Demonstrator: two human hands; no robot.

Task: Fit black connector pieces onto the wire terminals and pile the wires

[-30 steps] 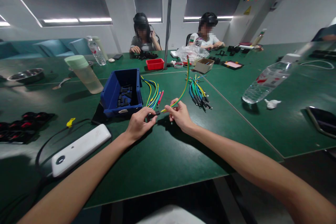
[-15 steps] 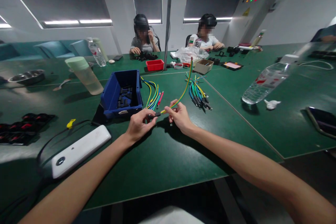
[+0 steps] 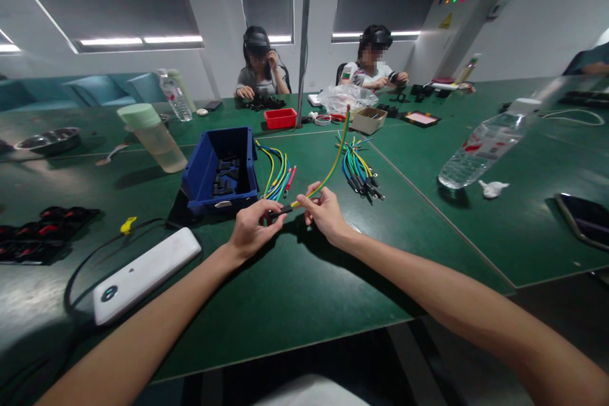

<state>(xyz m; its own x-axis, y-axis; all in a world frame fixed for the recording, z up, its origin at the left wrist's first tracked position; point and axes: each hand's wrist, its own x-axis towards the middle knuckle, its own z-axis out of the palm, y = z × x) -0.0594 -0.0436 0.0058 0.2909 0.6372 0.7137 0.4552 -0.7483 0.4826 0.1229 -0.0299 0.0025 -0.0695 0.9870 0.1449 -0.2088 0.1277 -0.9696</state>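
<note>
My right hand (image 3: pixel 327 212) pinches a yellow-green wire (image 3: pixel 333 165) near its lower end; the wire curves up and away over the green table (image 3: pixel 304 285). My left hand (image 3: pixel 251 228) pinches a small black sleeve (image 3: pixel 281 209) at that same end, so both hands meet at the wire's tip. Just behind my left hand stands a blue bin (image 3: pixel 221 168) with black parts inside. A fan of coloured wires (image 3: pixel 278 172) lies beside the bin, and a second bundle of wires with black ends (image 3: pixel 360 170) lies beyond my right hand.
A white device (image 3: pixel 145 273) with a black cable lies at front left. A pale green cup (image 3: pixel 153 136), a lying water bottle (image 3: pixel 480 149), a red tray (image 3: pixel 280 117) and black-red parts (image 3: pixel 38 235) sit around. Two people work at the far side.
Both hands have stayed at the wire's end, with small finger shifts on the black sleeve. The wire's free tip has swung slightly to the right.
</note>
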